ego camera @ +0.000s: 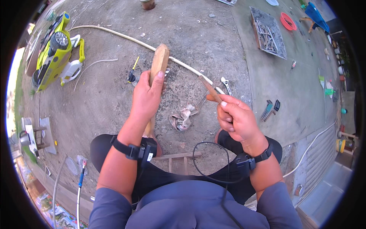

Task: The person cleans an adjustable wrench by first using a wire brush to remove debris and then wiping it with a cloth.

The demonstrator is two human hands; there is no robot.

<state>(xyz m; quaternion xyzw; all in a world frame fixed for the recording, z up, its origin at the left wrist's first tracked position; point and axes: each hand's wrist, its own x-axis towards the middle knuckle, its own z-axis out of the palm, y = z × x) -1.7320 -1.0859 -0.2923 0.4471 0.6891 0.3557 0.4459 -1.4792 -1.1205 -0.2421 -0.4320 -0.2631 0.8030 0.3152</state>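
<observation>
My left hand (148, 94) is wrapped round a thick, roughly shaped wooden piece (160, 58), its blunt end pointing away from me. In my right hand (236, 114) is a narrow brown strip (210, 88), pinched between thumb and fingers; whether it is wood or rusty metal I cannot tell. An orange-brown handle end (211, 98) also shows at that hand, with a dull blade-like piece beside it. Between my hands a crumpled dirty rag (182, 118) lies on the ground. Beyond the right hand is an adjustable wrench (226, 85).
A pale hose (125, 36) crosses the ground ahead. Folding hex keys (270, 110) lie at right, a metal tray (281, 47) of tools and a red basin (288, 21) farther off. A yellow-green toy car (54, 57) lies at left. A black cable (194, 154) loops over my lap.
</observation>
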